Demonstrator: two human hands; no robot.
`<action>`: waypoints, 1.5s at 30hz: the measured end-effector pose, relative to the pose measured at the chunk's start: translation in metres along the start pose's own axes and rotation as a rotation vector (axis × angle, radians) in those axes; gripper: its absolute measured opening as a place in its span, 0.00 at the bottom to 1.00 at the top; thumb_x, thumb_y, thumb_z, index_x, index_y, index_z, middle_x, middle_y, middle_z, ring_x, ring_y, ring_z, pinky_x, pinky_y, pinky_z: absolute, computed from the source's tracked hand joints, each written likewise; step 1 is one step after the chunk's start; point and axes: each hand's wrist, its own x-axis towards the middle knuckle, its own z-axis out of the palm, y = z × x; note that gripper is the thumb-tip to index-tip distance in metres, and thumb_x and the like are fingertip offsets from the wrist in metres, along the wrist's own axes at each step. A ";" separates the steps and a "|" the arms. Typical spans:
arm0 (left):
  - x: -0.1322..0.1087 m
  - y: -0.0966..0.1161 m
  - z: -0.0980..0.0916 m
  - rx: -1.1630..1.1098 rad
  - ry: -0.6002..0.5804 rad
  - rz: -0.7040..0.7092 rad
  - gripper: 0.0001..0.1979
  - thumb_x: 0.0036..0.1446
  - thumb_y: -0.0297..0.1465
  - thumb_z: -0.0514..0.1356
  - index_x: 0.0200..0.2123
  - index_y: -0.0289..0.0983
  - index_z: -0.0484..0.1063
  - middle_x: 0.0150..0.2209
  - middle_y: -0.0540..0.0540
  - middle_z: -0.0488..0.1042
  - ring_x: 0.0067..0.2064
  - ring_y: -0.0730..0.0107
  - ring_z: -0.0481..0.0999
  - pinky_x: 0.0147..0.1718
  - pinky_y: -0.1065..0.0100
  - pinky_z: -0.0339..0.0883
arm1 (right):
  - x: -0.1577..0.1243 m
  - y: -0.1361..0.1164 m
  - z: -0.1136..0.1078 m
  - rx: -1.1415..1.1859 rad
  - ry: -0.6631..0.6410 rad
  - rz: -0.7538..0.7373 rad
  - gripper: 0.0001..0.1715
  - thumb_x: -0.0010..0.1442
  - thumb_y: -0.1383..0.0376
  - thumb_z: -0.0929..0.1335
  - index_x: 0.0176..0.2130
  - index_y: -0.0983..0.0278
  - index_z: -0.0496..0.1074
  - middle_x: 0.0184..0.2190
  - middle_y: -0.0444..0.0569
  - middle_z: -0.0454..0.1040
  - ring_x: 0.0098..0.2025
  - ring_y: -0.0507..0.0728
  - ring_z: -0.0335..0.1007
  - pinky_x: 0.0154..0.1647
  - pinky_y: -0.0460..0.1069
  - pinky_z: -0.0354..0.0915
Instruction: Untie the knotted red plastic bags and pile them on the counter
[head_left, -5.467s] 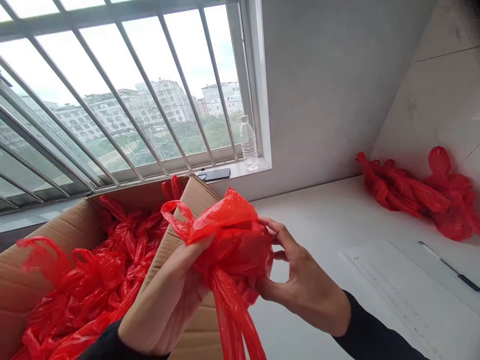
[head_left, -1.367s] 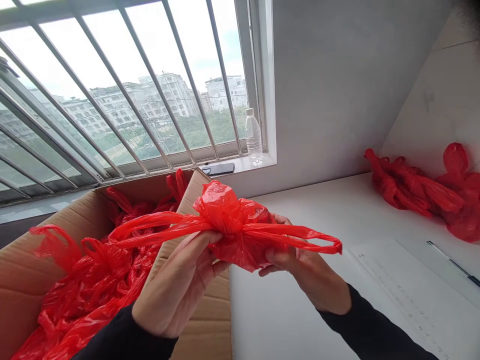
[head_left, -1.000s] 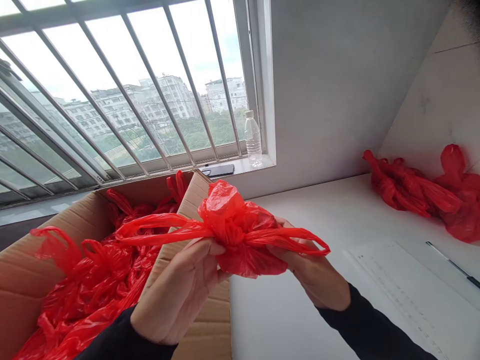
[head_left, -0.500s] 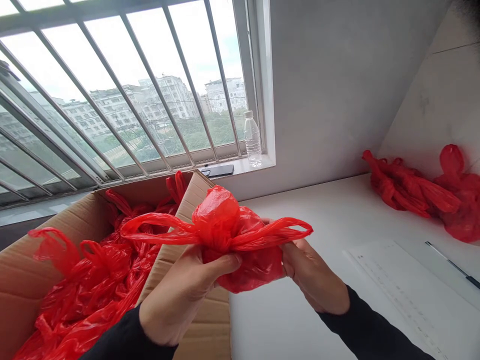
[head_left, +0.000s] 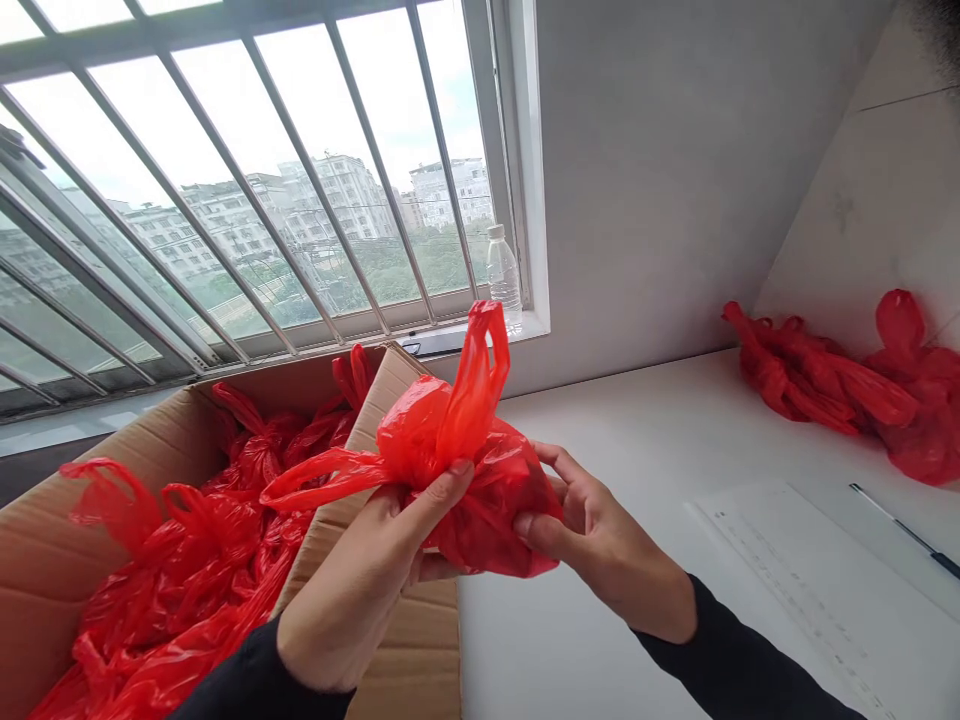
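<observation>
The left hand (head_left: 375, 560) closes its thumb over the gathered neck of a red plastic bag (head_left: 499, 500), while the right hand (head_left: 600, 550) pinches the bag's bulging body at four o'clock, thumb in front. The bag sits between both hands, at one o'clock from the left and ten from the right; one handle loop stands toward one o'clock, the other points to nine. Toward nine, an open cardboard box (head_left: 405, 650) holds a heap of red bags (head_left: 187, 570). At twelve, beyond the raised loop, a clear bottle (head_left: 502, 270) stands on the windowsill (head_left: 534, 325). At three, a pen (head_left: 904, 530) lies on the white table (head_left: 555, 660).
</observation>
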 end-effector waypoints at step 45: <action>0.000 -0.015 -0.010 0.027 -0.157 -0.003 0.15 0.53 0.40 0.65 0.44 0.43 0.79 0.53 0.45 0.76 0.61 0.50 0.66 0.57 0.56 0.65 | -0.002 -0.010 0.006 0.032 0.042 -0.001 0.30 0.58 0.59 0.73 0.55 0.58 0.58 0.44 0.48 0.74 0.46 0.59 0.72 0.50 0.57 0.66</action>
